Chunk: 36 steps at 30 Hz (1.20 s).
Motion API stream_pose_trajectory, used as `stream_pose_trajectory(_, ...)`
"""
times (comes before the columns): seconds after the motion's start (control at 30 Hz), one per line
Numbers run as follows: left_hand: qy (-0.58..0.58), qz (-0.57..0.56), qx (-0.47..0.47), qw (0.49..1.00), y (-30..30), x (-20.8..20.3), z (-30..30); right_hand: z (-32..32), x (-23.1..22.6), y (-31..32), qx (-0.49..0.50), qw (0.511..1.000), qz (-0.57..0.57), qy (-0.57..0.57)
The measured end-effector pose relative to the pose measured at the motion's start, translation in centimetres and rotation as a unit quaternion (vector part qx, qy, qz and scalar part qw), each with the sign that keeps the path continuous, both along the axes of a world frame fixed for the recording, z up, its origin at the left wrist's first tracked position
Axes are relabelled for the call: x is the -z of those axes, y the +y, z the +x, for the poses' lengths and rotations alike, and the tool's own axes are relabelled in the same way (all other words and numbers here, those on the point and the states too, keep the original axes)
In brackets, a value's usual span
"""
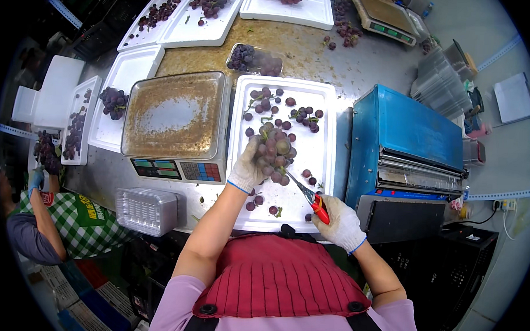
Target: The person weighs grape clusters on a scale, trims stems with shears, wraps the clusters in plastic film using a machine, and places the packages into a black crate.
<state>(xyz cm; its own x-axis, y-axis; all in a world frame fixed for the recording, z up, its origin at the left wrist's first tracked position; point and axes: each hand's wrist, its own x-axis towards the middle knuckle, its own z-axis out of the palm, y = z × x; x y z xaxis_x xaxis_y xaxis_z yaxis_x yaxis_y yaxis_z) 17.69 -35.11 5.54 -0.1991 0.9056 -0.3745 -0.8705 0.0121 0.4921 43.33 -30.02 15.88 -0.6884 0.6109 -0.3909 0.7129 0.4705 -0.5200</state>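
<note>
As I look in from a distance, I see the left hand (247, 168), in a pale knitted glove, gripping a bunch of grapes (275, 150) over the white foam tray (326, 144). The bunch lies just to the right of those fingers, which are curled against its left side; I can't make out all the fingertips, because the fruit covers some. Its long axis runs mostly from far to near, the near end slanting slightly right.

I see the right hand (337, 223), gloved likewise, wrapped round the red-handled snips (320, 208), which stick out past its fingers toward the upper left. They lie on a diagonal, tips pointing away and leftward to the near right edge of the bunch. Whether the blades are parted, I can't tell. Loose grapes (306, 173) are scattered about the tray, between a scale (173, 115) and a blue machine (418, 130).
</note>
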Motion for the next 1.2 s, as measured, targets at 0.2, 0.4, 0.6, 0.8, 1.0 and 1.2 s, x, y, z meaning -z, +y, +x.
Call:
stream_pose_trajectory(0.2,0.019,0.072,0.060,0.995,-0.3,-1.2,0.1,-0.5,-0.5,-0.4,0.020,1.000,0.004,-0.018)
stream_pose_trajectory(0.4,0.061,0.124,0.092,0.986,-1.0,-1.3,-0.3,0.6,-0.5,0.0,0.065,0.997,0.029,-0.024)
stream_pose_trajectory(0.6,0.035,0.012,0.230,0.972,-0.9,-2.6,-1.2,0.1,-3.6,2.0,0.039,0.997,0.057,-0.033)
stream_pose_trajectory(0.8,0.130,0.045,0.192,0.972,-2.4,-1.3,0.1,-1.3,-5.3,3.2,-0.082,0.995,0.042,-0.026)
stream_pose_trajectory(1.0,0.220,0.068,0.215,0.949,-2.6,-1.5,0.7,-1.2,-5.1,3.8,-0.107,0.993,0.041,-0.015)
stream_pose_trajectory(1.2,0.370,-0.016,0.246,0.896,-2.2,-4.6,0.5,-2.0,-6.0,4.3,-0.129,0.989,0.009,-0.068)
